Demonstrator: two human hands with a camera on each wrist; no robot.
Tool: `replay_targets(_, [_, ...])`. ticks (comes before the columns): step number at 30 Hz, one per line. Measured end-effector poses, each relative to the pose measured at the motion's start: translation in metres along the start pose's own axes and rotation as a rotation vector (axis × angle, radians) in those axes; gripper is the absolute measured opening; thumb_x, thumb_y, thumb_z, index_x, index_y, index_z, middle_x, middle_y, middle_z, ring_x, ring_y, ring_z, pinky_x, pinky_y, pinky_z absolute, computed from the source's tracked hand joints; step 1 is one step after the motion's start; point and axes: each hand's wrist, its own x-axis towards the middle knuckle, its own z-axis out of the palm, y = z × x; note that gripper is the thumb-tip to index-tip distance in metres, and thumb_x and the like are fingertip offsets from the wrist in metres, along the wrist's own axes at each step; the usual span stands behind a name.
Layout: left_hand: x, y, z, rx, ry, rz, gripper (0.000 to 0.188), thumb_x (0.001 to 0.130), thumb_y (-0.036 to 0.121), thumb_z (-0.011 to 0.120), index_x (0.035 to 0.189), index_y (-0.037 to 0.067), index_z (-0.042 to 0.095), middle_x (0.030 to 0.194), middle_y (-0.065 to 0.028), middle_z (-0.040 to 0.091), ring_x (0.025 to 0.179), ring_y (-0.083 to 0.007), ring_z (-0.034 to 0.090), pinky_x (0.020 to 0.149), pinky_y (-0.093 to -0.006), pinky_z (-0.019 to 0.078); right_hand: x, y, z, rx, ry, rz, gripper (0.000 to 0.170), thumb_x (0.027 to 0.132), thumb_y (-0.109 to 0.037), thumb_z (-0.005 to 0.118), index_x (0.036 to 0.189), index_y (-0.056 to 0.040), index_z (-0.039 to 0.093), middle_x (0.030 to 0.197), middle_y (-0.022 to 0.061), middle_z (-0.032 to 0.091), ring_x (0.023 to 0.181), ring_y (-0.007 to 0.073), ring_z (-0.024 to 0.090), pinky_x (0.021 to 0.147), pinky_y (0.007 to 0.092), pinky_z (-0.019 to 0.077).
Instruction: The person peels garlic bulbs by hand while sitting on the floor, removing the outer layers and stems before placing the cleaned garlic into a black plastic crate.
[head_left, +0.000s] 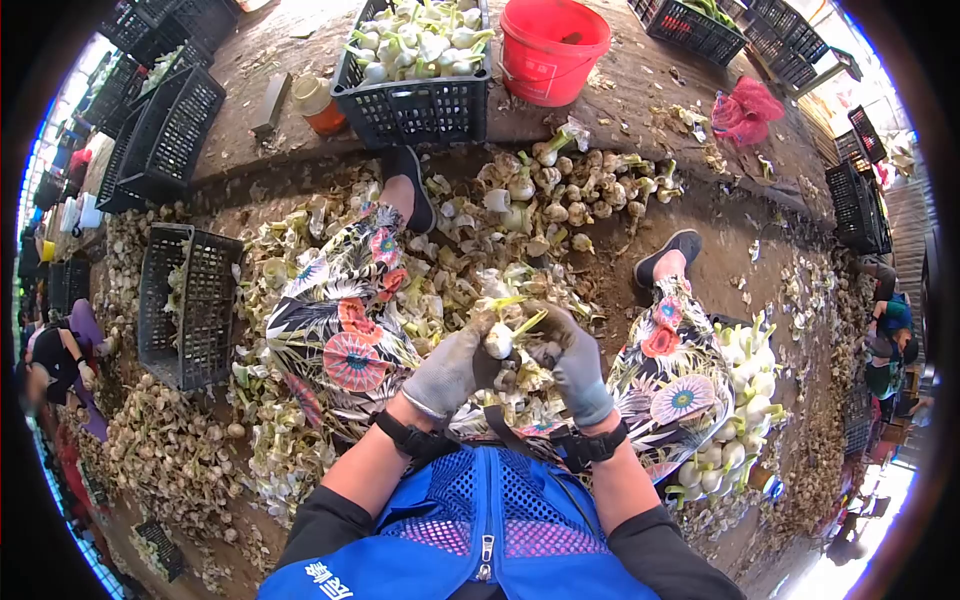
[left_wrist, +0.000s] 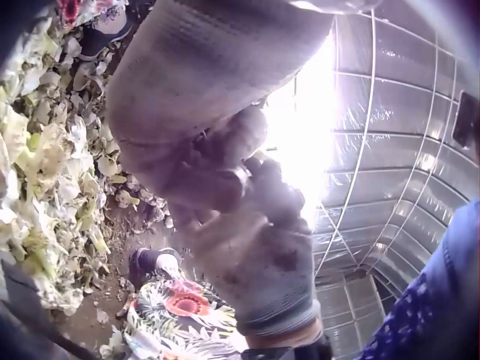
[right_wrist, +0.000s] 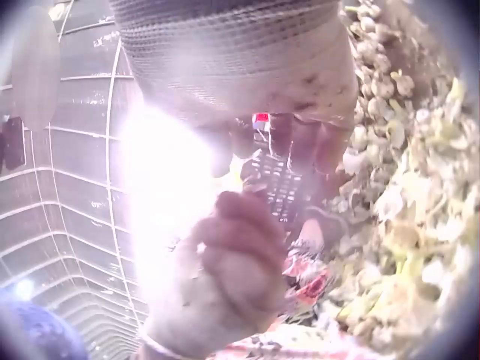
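In the head view, my gloved left hand [head_left: 455, 365] holds a white garlic bulb [head_left: 499, 341] between thumb and fingers, its green stem slanting up to the right. Close on the other side is my gloved right hand [head_left: 575, 365], fingers loosely bent beside the stem. The right wrist view shows gaps between the fingers of the right hand [right_wrist: 247, 90], with the curled left hand [right_wrist: 232, 277] below. Both hands are over a heap of garlic skins [head_left: 520, 385] between the legs. From the left wrist view, the left hand [left_wrist: 195, 112] hides the bulb.
Ahead stand a black crate [head_left: 410, 110] of trimmed garlic and a red bucket [head_left: 553, 60]. Untrimmed bulbs [head_left: 580, 190] lie before the feet. White bulbs [head_left: 730, 430] are piled by the right leg; an upright black crate [head_left: 190, 305] is at left. Other people work at both sides.
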Motion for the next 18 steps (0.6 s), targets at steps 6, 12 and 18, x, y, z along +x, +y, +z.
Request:
replay_targets(6, [0.0,-0.009,-0.003,0.177,0.297,0.17,0.029,0.1,0.023,0.054,0.116,-0.002,0.059,0.101,-0.004,0.065,0.089,-0.0101,0.061,0.084,-0.0268,0.0506,0.007,0.023,0.0,0.098,0.073,-0.07,0.022,0.094,0.002,0.057,0.115,0.0043,0.06,0.106,0.0132,0.067,0.093,0.0193,0.067,0.083,0.0303,0.0553])
replay_targets(12, [-0.038,0.01,-0.007,0.539,0.243,0.15,0.023,0.1,0.019,0.055,0.106,-0.002,0.063,0.092,-0.003,0.068,0.087,-0.0089,0.061,0.081,-0.0247,0.0486,0.005,0.027,-0.023,0.43,0.222,0.033,0.023,0.099,-0.01,0.053,0.116,0.0051,0.058,0.109,0.0148,0.066,0.094,0.0263,0.067,0.084,0.0406,0.0578])
replay_targets(18, [-0.03,0.026,-0.033,0.887,0.496,0.452,0.036,0.095,0.031,0.062,0.11,-0.001,0.06,0.099,-0.0124,0.066,0.085,-0.0235,0.064,0.077,-0.0347,0.0505,0.004,0.035,-0.029,0.646,0.26,0.058,0.026,0.101,-0.014,0.05,0.113,0.0074,0.058,0.107,0.0153,0.065,0.097,0.0276,0.066,0.087,0.0443,0.0568])
